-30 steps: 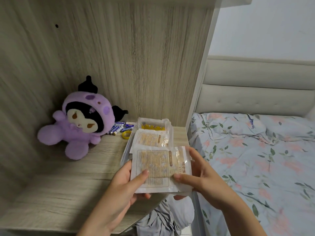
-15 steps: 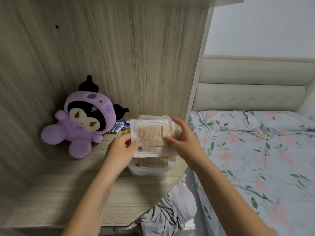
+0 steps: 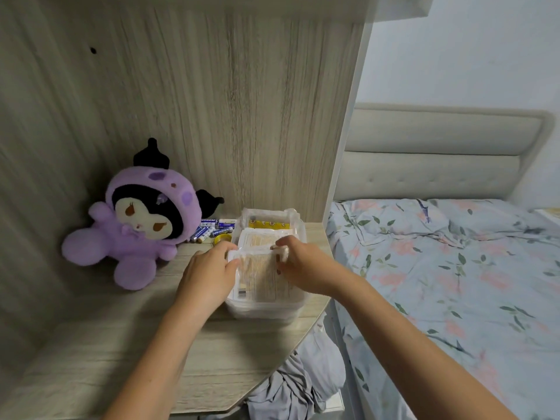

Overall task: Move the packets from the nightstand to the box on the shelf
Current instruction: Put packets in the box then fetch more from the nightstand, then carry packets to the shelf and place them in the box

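light wood-grain shelf [image 3: 100, 353] running across the lower left of the frame, purple plush toy [image 3: 136, 228] sitting on it at left, loose batteries [image 3: 209, 230] lying mid-frame behind, clear plastic box [image 3: 266, 307] sitting near its right edge

glossy plastic packet [image 3: 260, 275], matt woodgrain shelf [image 3: 100, 353].

A clear packet [image 3: 260, 275] with tan printing lies flat atop others inside the translucent box [image 3: 266, 310] on the wooden shelf [image 3: 121, 353].

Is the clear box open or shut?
Open: the box has no lid on, and both hands lay a packet into it.
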### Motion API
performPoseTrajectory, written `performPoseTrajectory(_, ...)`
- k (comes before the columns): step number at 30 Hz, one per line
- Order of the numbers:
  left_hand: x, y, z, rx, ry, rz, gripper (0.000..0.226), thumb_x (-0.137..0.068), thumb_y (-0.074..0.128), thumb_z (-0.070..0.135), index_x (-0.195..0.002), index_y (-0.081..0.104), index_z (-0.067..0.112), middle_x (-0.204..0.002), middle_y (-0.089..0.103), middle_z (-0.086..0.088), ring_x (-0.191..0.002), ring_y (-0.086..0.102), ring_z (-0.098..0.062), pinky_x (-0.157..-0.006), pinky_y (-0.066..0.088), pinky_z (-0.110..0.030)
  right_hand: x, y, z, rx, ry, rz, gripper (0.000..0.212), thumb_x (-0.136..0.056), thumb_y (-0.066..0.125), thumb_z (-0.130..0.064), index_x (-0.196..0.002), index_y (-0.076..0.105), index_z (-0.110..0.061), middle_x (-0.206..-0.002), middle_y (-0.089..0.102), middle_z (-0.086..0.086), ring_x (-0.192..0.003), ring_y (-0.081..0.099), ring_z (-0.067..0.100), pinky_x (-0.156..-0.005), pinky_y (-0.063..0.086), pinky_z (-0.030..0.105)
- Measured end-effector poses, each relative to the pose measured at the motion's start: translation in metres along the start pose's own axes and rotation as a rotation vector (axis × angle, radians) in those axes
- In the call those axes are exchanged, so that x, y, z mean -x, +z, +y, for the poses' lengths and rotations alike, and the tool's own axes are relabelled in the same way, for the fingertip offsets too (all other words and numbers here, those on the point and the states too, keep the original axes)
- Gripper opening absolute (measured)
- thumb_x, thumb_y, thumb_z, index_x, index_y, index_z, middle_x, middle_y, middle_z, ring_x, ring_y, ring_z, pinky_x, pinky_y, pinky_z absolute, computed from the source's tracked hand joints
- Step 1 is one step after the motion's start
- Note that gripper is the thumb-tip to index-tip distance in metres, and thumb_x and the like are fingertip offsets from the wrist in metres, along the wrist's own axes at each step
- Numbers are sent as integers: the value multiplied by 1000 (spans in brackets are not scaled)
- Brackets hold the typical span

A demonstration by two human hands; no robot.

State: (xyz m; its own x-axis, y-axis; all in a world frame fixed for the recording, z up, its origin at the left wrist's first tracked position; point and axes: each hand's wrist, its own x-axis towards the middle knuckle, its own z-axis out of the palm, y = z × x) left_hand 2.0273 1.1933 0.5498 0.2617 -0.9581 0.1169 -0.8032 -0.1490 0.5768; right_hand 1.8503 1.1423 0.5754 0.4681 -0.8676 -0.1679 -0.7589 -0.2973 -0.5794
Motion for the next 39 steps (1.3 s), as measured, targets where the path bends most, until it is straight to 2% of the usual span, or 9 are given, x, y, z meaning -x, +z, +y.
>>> performPoseTrajectory(5, 3, 6, 1, -102, 46, 71, 33, -96, 51, 32, -127, 52, 22, -85, 67, -7, -95, 56, -20, -77, 50, -37, -4, 10, 13, 203, -39, 272, 44, -102, 36, -31, -144, 31, -19, -114, 68, 3, -114, 50, 24, -96, 26, 39)
performPoseTrajectory(10, 5, 8, 9, -276, 37, 65, 32, -100, 43, 33, -127, 55, 20, -112, 59, -8, -104, 54, -25, -84, 47, -35, -7, 13, 24, 286, -17, 204, 37, -103, 36, -35, -127, 61, -23, -128, 57, -1, -124, 38, 22, -100, 24, 41)
performPoseTrajectory(17, 2, 9, 12, -616, 162, -32, 30, -101, 37, 33, -113, 61, 22, -110, 66, 3, -112, 44, -19, -84, 38, -31, -12, 20, 27, 368, 20, 228, 39, -101, 38, -41, -129, 61, -27, -151, 35, -3, -138, 20, 27, -110, 17, 47)
performPoseTrajectory(20, 0, 3, 17, -684, 181, -52, 32, -100, 39, 39, -113, 64, 24, -104, 66, 3, -103, 51, -18, -75, 34, -31, -11, 24, 31, 285, 0, 312, 33, -99, 44, -44, -121, 66, -32, -146, 42, -9, -135, 26, 23, -107, 20, 44)
performPoseTrajectory(24, 8, -8, 19, -573, 154, 4, 41, -96, 47, 46, -135, 52, 34, -113, 65, 1, -109, 53, -20, -83, 42, -31, 0, 26, 50, -17, -63, 603, 24, -98, 51, -36, -116, 67, -32, -125, 60, -14, -119, 47, 15, -102, 36, 39)
performPoseTrajectory(28, 20, -15, 16, -407, 192, 181, 25, -81, 71, 33, -104, 76, 23, -94, 71, -1, -90, 61, -25, -69, 47, -34, 32, 9, 79, -125, -19, 708, 22, -97, 55, -20, -117, 65, -21, -114, 65, -10, -105, 54, 6, -89, 39, 19)
performPoseTrajectory(30, 25, -12, 30, -313, 215, 224, 17, -85, 68, 26, -98, 76, 18, -95, 71, -2, -87, 61, -24, -66, 46, -32, 55, 3, 98, -154, 35, 714, 23, -94, 57, -12, -114, 66, -16, -109, 67, -7, -97, 56, 3, -79, 41, 12)
performPoseTrajectory(35, 34, 29, 100, -190, 391, 86, 18, -92, 57, 29, -99, 73, 27, -104, 69, 4, -103, 60, -23, -78, 47, -34, 124, -12, 145, -72, 228, 696, 19, -98, 54, -22, -100, 70, -12, -94, 71, -1, -82, 62, 10, -81, 54, 30)
performPoseTrajectory(39, 55, 85, 161, -319, 592, -143, 26, -96, 45, 38, -106, 68, 34, -105, 67, 9, -100, 59, -18, -75, 48, -31, 217, -29, 194, 33, 429, 740, 36, -99, 48, -35, -86, 72, -12, -83, 73, 1, -79, 65, 16, -75, 52, 37)
